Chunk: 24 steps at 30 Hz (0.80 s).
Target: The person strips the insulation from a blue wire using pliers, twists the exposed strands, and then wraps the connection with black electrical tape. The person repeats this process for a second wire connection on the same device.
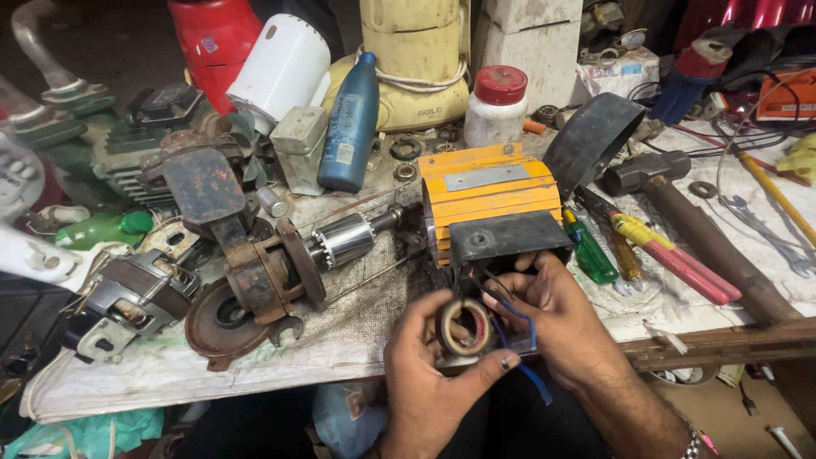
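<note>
Tape roll [464,326], hole toward the camera, sits pinched in the left hand [429,374] just below the orange motor housing [489,200], while the right hand [557,319], touching the roll's right rim, grips blue wires [518,327] beneath that housing.

At the top middle of the frame a blue bottle [350,123] leans on the counter [357,331], with a pale rectangular label [343,154] low on its side. Right of it stands a white jar with a red lid [495,106]. In the upper left a red canister [214,38] carries a small pale sticker [208,43]. The cream appliance base [416,98] behind the bottle bears dark lettering near its foot. Top right, a white printed carton [618,75] sits among clutter, and an orange box [786,95] lies at the right edge.
</note>
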Each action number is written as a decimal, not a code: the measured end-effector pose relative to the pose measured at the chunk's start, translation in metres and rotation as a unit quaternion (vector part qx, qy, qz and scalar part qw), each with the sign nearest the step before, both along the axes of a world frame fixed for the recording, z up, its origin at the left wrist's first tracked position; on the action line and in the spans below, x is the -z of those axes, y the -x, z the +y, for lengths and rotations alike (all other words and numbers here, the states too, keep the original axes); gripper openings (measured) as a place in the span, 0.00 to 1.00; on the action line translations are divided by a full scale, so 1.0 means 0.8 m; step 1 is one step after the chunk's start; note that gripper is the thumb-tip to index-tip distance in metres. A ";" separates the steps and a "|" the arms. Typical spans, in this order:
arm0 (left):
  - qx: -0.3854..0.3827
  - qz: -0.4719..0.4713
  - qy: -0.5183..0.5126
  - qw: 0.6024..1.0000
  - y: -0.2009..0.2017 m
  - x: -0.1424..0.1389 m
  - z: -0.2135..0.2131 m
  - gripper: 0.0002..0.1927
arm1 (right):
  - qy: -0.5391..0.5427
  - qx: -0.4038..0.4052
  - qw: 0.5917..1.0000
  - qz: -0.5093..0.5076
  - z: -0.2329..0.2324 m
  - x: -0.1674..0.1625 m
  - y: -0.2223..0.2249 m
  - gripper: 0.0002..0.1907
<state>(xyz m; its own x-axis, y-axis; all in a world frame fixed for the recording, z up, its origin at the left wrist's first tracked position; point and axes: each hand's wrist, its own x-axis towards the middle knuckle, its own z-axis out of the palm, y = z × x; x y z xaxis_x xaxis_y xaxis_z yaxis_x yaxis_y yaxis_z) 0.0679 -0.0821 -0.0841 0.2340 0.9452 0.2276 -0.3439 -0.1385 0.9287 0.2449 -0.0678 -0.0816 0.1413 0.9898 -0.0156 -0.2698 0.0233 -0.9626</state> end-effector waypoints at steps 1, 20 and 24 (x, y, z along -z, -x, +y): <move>0.005 -0.031 0.020 0.999 0.001 0.000 0.000 0.39 | 0.012 0.004 1.000 -0.007 0.000 0.000 0.000 0.19; -0.078 0.418 -0.068 0.902 0.026 -0.041 0.021 0.12 | -0.009 -0.017 0.999 -0.042 -0.007 -0.025 0.000 0.19; -0.152 0.393 -0.357 0.834 0.032 -0.054 0.021 0.10 | -0.010 -0.006 0.999 -0.049 -0.005 -0.021 0.001 0.19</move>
